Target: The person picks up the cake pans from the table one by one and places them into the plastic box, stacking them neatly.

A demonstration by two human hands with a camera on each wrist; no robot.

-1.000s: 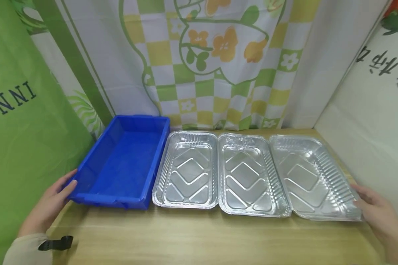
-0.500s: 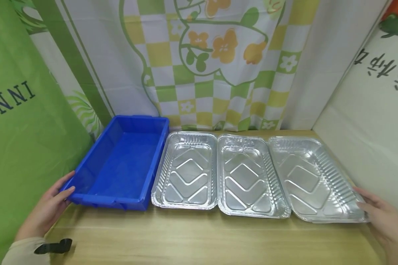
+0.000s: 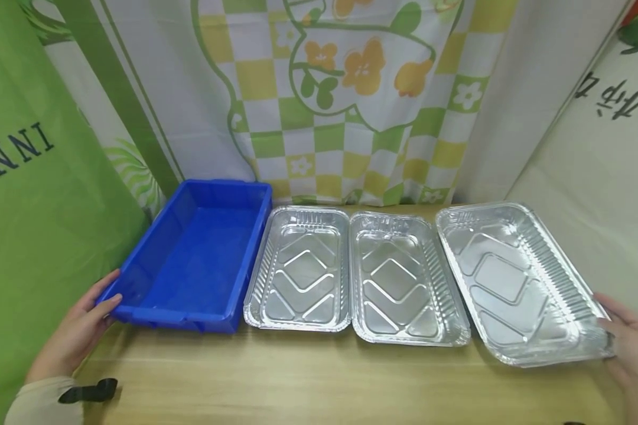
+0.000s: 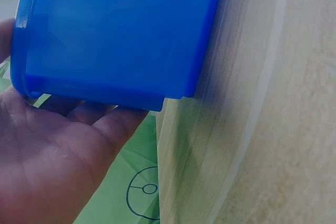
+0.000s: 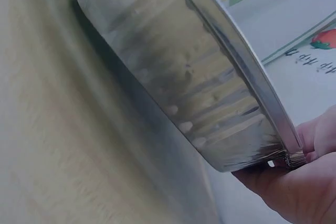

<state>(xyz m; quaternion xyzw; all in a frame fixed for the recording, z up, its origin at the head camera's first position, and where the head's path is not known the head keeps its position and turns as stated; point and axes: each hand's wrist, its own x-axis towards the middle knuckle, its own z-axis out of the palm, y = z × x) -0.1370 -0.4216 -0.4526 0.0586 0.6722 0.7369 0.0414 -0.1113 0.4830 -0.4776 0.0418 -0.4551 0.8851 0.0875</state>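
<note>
My left hand (image 3: 73, 335) holds the near left corner of a blue plastic bin (image 3: 197, 260), thumb over the rim. In the left wrist view, its fingers (image 4: 118, 124) lie along the outside of the bin wall (image 4: 115, 40). My right hand (image 3: 635, 345) grips the near right corner of the rightmost foil tray (image 3: 502, 277), which looks tilted with its right side up. In the right wrist view, the tray's ribbed side (image 5: 189, 77) shows a dark gap beneath, and the thumb (image 5: 310, 182) presses at the crimped corner. Nothing lies in the bin or this tray.
Two more foil trays, a left one (image 3: 304, 271) and a middle one (image 3: 399, 280), lie side by side between the bin and the held tray. All rest on a wooden table (image 3: 319, 383). A patterned curtain (image 3: 351, 118) hangs behind; fabric walls close both sides.
My right hand has moved right, drawing the rightmost foil tray away from the middle one and tilting it. A gap has opened between them. My left hand and the bin stay about where they were.
</note>
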